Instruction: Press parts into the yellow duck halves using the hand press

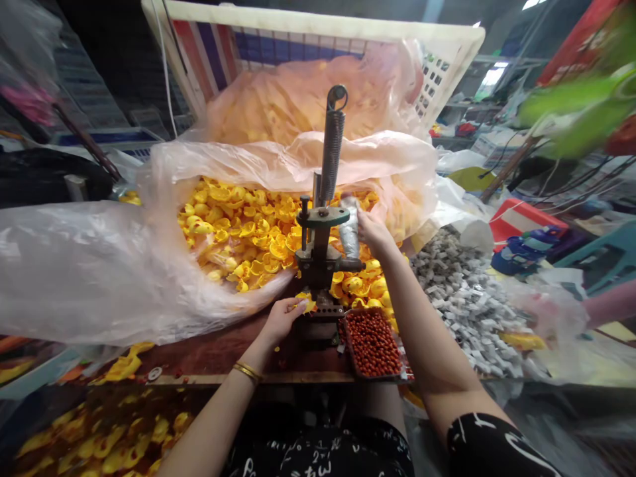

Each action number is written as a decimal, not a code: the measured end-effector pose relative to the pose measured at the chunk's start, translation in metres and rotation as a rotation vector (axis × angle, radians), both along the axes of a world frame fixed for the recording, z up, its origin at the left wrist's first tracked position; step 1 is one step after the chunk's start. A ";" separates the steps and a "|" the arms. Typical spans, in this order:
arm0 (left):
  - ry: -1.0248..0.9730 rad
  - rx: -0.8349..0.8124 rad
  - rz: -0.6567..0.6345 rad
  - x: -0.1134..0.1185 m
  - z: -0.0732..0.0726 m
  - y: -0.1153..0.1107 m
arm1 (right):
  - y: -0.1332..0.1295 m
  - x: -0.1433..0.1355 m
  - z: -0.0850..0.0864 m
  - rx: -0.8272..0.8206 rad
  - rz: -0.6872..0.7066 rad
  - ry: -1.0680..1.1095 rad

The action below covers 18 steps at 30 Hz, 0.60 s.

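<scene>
A hand-operated press (318,252) with a tall spring on top stands in the middle of the table. My left hand (285,317) pinches a small yellow plastic piece (307,303) at the foot of the press. My right hand (370,228) is closed round the press's lever handle (350,232), which is wrapped in pale material. Just right of the press base sits a tray of small red-brown beads (372,341). Behind the press, a large clear plastic bag lies open, full of yellow plastic shells (233,225).
A white plastic crate (318,18) stands at the back with a filled bag in it. Small grey pieces (462,298) are heaped at right, near a blue bottle (527,250). More yellow parts (109,437) lie below the table's front edge at left.
</scene>
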<state>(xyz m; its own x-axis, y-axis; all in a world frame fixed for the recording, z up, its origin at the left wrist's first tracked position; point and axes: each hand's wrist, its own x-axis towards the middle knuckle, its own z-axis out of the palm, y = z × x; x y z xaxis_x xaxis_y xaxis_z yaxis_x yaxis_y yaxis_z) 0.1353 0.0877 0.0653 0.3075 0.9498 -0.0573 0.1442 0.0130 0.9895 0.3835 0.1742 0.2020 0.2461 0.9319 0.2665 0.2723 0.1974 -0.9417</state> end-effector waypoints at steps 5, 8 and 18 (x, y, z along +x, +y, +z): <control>-0.050 -0.113 0.022 -0.022 0.019 -0.015 | -0.056 0.078 -0.059 -0.458 -0.111 -0.346; 0.218 0.000 0.007 -0.087 0.042 -0.029 | -0.096 0.118 -0.086 -0.596 -0.104 -0.415; 0.775 0.133 0.352 -0.148 0.045 0.035 | -0.105 0.144 -0.131 -0.545 -0.225 -0.678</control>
<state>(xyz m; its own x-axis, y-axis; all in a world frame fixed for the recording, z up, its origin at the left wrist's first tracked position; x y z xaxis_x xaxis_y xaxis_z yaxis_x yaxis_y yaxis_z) -0.0124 0.1228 0.1100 -0.0860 0.9962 -0.0106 0.7887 0.0746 0.6102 0.5277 0.0690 0.0709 0.3891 0.9201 -0.0441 0.7819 -0.3552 -0.5124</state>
